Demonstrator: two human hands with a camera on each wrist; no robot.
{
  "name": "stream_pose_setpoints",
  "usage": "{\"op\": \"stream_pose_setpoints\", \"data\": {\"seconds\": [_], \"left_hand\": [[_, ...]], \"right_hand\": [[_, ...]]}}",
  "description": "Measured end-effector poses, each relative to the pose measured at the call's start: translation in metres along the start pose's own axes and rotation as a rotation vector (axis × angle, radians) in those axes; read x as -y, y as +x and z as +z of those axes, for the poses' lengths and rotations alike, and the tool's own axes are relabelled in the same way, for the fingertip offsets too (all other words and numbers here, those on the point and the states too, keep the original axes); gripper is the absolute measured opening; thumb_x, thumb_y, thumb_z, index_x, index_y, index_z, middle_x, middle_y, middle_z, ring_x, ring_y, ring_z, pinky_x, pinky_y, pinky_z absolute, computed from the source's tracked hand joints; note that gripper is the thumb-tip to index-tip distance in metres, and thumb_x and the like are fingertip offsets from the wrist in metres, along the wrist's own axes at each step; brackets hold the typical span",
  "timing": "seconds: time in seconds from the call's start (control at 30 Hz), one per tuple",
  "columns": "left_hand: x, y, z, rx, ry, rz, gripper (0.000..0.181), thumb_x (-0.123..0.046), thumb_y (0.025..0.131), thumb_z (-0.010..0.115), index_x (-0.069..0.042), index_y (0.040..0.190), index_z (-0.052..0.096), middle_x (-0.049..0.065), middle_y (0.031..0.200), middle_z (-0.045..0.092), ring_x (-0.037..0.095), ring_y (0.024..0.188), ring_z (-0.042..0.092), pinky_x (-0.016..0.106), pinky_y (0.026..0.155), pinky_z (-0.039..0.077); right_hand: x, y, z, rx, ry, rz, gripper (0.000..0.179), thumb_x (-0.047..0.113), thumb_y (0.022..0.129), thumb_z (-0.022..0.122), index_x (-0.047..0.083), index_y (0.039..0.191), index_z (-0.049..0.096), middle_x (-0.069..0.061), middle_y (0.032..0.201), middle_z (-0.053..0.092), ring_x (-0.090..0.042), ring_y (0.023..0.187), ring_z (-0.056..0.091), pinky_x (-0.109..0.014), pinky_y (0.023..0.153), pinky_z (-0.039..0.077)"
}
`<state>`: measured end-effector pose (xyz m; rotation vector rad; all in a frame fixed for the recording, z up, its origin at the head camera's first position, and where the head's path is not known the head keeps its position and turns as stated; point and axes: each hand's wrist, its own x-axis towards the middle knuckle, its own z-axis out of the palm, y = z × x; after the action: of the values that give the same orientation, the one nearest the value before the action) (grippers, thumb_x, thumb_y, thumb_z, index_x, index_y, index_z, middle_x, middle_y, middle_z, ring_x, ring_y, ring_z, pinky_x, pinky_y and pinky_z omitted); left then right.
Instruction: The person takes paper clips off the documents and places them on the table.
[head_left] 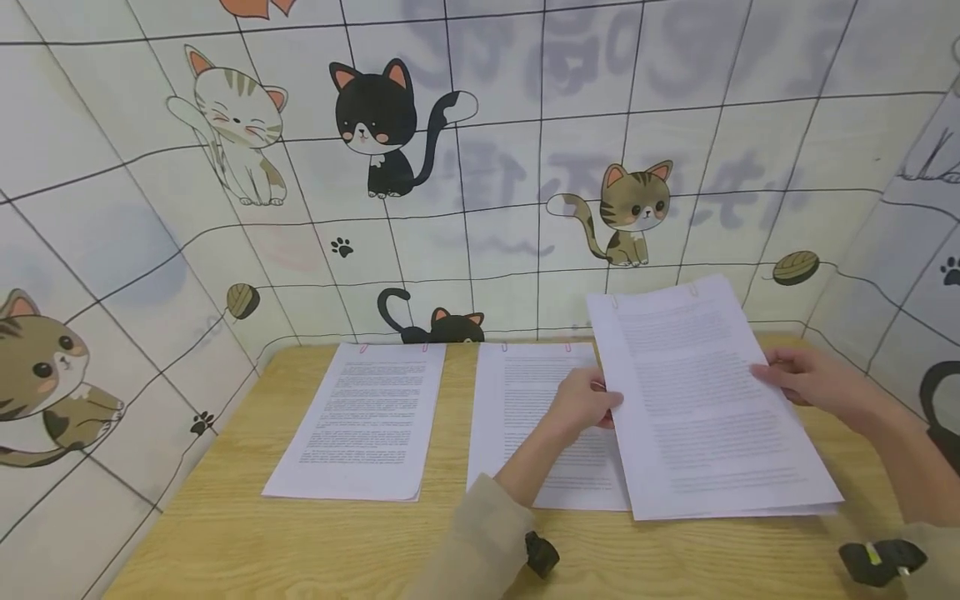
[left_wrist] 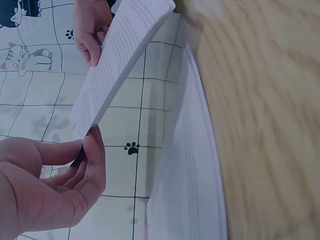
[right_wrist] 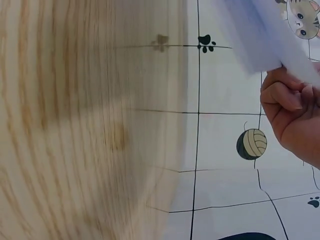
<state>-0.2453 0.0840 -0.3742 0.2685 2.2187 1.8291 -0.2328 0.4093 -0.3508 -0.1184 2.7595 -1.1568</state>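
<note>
Both hands hold a stack of printed paper [head_left: 705,400] raised over the right part of the table, tilted, with two paper clips along its top edge. The left hand [head_left: 583,402] pinches its left edge between thumb and fingers; the left wrist view shows this hand [left_wrist: 60,185] up close. On the right edge, the right hand [head_left: 806,379] grips the sheets, its curled fingers also visible in the right wrist view [right_wrist: 295,105]. Behind the left hand lies a second clipped stack [head_left: 491,417], partly hidden by the arm and the raised sheets.
A third clipped stack [head_left: 360,425] lies flat on the left of the wooden table [head_left: 300,550]. White cloth walls [head_left: 502,233] with cat drawings and grid lines stand behind the table and at both sides.
</note>
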Motion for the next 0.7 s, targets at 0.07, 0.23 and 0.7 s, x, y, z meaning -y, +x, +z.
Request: {"op": "stream_pose_setpoints", "data": {"seconds": [0.07, 0.23, 0.7], "left_hand": [[-0.001, -0.001, -0.008, -0.001, 0.006, 0.013, 0.007, 0.005, 0.091, 0.066, 0.004, 0.098, 0.068, 0.006, 0.077, 0.067, 0.014, 0.063, 0.064, 0.026, 0.059, 0.058], [-0.003, -0.004, -0.03, -0.012, 0.043, 0.053, 0.008, 0.004, 0.092, 0.066, 0.004, 0.099, 0.069, 0.006, 0.079, 0.07, 0.012, 0.063, 0.062, 0.026, 0.059, 0.057], [-0.008, -0.025, -0.085, -0.023, 0.113, 0.089, 0.012, -0.002, 0.095, 0.067, 0.0, 0.106, 0.069, 0.004, 0.085, 0.071, 0.012, 0.066, 0.06, 0.026, 0.063, 0.056]], "right_hand": [[0.004, -0.001, 0.002, -0.001, 0.023, -0.04, 0.047, 0.026, 0.108, 0.049, -0.014, 0.132, 0.048, -0.013, 0.107, 0.069, -0.018, 0.083, 0.066, -0.026, 0.072, 0.053], [0.017, -0.003, 0.008, -0.017, 0.084, -0.129, 0.039, 0.021, 0.106, 0.054, -0.012, 0.128, 0.054, -0.007, 0.094, 0.07, -0.014, 0.074, 0.063, -0.024, 0.066, 0.053], [0.056, 0.002, 0.034, 0.185, 0.264, -0.284, 0.042, 0.014, 0.106, 0.053, -0.01, 0.139, 0.046, -0.013, 0.113, 0.072, -0.027, 0.092, 0.072, -0.037, 0.075, 0.06]]}}
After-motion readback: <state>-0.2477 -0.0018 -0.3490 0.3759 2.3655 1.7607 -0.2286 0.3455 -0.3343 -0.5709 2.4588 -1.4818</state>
